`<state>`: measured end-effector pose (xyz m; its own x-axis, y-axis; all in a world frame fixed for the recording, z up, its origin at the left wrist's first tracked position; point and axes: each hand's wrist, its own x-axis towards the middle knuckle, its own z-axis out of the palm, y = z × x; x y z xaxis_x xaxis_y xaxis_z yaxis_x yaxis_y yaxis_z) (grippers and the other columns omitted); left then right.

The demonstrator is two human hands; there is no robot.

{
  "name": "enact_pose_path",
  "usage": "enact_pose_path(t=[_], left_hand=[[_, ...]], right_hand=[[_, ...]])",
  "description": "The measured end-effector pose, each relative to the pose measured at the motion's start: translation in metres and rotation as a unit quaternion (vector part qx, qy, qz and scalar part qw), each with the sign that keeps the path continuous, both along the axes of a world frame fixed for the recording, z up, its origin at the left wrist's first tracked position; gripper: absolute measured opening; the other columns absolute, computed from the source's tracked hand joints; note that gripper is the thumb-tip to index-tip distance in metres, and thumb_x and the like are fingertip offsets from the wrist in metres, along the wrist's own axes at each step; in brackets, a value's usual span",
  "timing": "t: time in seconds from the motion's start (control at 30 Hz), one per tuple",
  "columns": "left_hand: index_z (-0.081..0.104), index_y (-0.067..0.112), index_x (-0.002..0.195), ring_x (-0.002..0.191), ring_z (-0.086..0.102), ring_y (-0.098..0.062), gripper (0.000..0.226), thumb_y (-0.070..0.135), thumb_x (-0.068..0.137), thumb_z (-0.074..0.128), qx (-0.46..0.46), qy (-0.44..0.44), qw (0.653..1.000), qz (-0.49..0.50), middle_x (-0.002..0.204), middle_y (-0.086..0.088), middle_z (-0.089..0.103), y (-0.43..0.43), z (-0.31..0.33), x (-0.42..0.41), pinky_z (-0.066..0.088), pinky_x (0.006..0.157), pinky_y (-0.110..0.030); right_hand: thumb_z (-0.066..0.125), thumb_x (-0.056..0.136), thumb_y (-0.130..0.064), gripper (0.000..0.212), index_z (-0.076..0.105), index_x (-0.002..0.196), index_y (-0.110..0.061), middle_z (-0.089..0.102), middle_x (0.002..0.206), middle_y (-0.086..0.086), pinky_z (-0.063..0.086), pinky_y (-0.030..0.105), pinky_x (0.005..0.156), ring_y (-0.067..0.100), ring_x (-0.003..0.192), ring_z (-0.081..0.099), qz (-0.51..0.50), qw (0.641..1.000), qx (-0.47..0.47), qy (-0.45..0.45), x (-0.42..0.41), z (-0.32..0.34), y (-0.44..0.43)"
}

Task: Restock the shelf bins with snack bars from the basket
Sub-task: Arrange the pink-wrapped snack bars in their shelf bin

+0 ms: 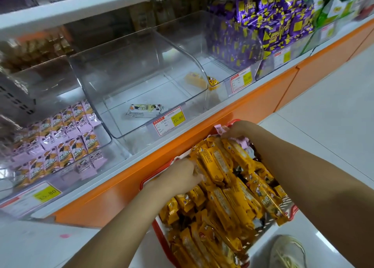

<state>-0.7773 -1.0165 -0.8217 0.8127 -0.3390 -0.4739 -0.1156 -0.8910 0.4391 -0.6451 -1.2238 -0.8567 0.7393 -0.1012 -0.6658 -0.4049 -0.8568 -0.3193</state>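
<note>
- head view: our left hand [178,178] and right hand [236,130] both curl fingers round yellow snack bars [220,188] in the red basket [154,227].
- basket is against the orange shelf base [263,100], below the clear bin [141,79] holding a single bar [144,110].

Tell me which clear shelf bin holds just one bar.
The bin right of the pink packs: one pale bar lies on its floor. The next bin rightward holds yellow bars, the one beyond purple packs.
</note>
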Motion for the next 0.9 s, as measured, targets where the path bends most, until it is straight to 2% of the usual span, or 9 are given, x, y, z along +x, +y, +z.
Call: enact_pose_path(t=[0.1, 0.13, 0.23, 0.3, 0.5, 0.57, 0.63, 0.77, 0.9], left_hand=[[0.053, 0.023, 0.13, 0.099, 0.057, -0.008, 0.037, 0.034, 0.096, 0.052, -0.018, 0.001, 1.0, -0.009, 0.12, 0.004, 0.062, -0.002, 0.006, -0.003, 0.046, 0.084, -0.022], [0.051, 0.023, 0.133, 0.099, 0.056, -0.008, 0.038, 0.033, 0.096, 0.052, -0.018, 0.002, 1.0, -0.012, 0.121, 0.004, 0.061, -0.001, 0.008, -0.004, 0.044, 0.083, -0.021], [0.049, 0.019, 0.134, 0.1, 0.061, -0.015, 0.041, 0.035, 0.097, 0.05, 0.001, 0.007, 1.0, -0.01, 0.118, -0.003, 0.063, 0.0, 0.014, -0.005, 0.048, 0.082, -0.025], [0.048, 0.017, 0.135, 0.095, 0.062, -0.015, 0.042, 0.035, 0.097, 0.049, -0.003, 0.003, 1.0, -0.002, 0.12, -0.005, 0.062, 0.001, 0.018, -0.007, 0.049, 0.081, -0.027], [0.047, 0.019, 0.138, 0.126, 0.048, -0.013, 0.046, 0.035, 0.095, 0.052, -0.078, -0.06, 0.993, 0.058, 0.141, 0.002, 0.048, 0.004, 0.027, -0.011, 0.039, 0.102, -0.027], [0.056, 0.021, 0.129, 0.112, 0.055, -0.008, 0.036, 0.032, 0.094, 0.055, -0.161, -0.084, 0.978, 0.105, 0.125, 0.007, 0.059, 0.005, 0.033, -0.013, 0.045, 0.095, -0.025], [0.062, 0.025, 0.116, 0.099, 0.061, -0.006, 0.025, 0.029, 0.092, 0.059, -0.255, -0.094, 0.949, 0.161, 0.106, 0.011, 0.063, 0.005, 0.042, -0.016, 0.049, 0.09, -0.025], [0.062, 0.018, 0.118, 0.096, 0.067, -0.016, 0.039, 0.033, 0.082, 0.069, -0.424, -0.004, 0.868, 0.259, 0.106, -0.002, 0.067, 0.013, 0.06, -0.028, 0.057, 0.08, -0.03], [0.071, 0.02, 0.094, 0.084, 0.071, -0.014, 0.014, 0.019, 0.08, 0.073, -0.453, 0.002, 0.859, 0.239, 0.091, -0.001, 0.074, 0.024, 0.067, -0.047, 0.058, 0.075, -0.028]], right_hand=[[0.043, 0.099, -0.046, 0.059, 0.033, 0.148, -0.016, 0.044, 0.143, 0.009, 0.048, 0.036, 0.098, 0.027, 0.124, 0.051, -0.002, 0.999, 0.044, 0.009, -0.007, -0.001, 0.002], [0.044, 0.099, -0.045, 0.057, 0.035, 0.148, -0.017, 0.041, 0.146, 0.008, 0.046, 0.036, 0.1, 0.027, 0.125, 0.049, 0.006, 0.999, 0.048, 0.0, -0.01, 0.001, 0.001], [0.067, 0.085, -0.04, 0.04, 0.064, 0.108, -0.007, 0.06, 0.09, 0.006, 0.048, 0.025, 0.062, 0.017, 0.072, 0.057, -0.035, 0.996, 0.058, -0.064, -0.017, 0.008, -0.008], [0.074, 0.08, -0.04, 0.035, 0.057, 0.085, -0.009, 0.052, 0.072, 0.004, 0.04, 0.025, 0.052, 0.015, 0.06, 0.05, -0.089, 0.986, 0.083, -0.112, -0.029, 0.015, -0.013], [0.074, 0.08, -0.037, 0.037, 0.059, 0.107, -0.017, 0.064, 0.099, 0.012, 0.053, 0.039, 0.066, 0.031, 0.09, 0.063, -0.205, 0.838, 0.356, -0.36, -0.089, 0.036, -0.007], [0.072, 0.081, -0.042, 0.042, 0.062, 0.109, -0.012, 0.065, 0.1, 0.019, 0.054, 0.047, 0.075, 0.039, 0.094, 0.063, -0.209, 0.803, 0.451, -0.328, -0.109, 0.053, -0.001], [0.066, 0.082, -0.045, 0.042, 0.064, 0.11, -0.013, 0.071, 0.098, 0.011, 0.057, 0.039, 0.075, 0.033, 0.092, 0.067, -0.211, 0.775, 0.54, -0.25, -0.13, 0.073, 0.006], [0.053, 0.087, -0.042, 0.039, 0.068, 0.111, -0.015, 0.071, 0.109, 0.013, 0.057, 0.038, 0.077, 0.028, 0.097, 0.069, -0.203, 0.754, 0.612, -0.127, -0.172, 0.086, 0.033], [0.047, 0.096, -0.041, 0.045, 0.062, 0.123, -0.008, 0.063, 0.122, 0.022, 0.045, 0.052, 0.098, 0.041, 0.115, 0.058, -0.171, 0.773, 0.604, -0.097, -0.194, 0.089, 0.067]])
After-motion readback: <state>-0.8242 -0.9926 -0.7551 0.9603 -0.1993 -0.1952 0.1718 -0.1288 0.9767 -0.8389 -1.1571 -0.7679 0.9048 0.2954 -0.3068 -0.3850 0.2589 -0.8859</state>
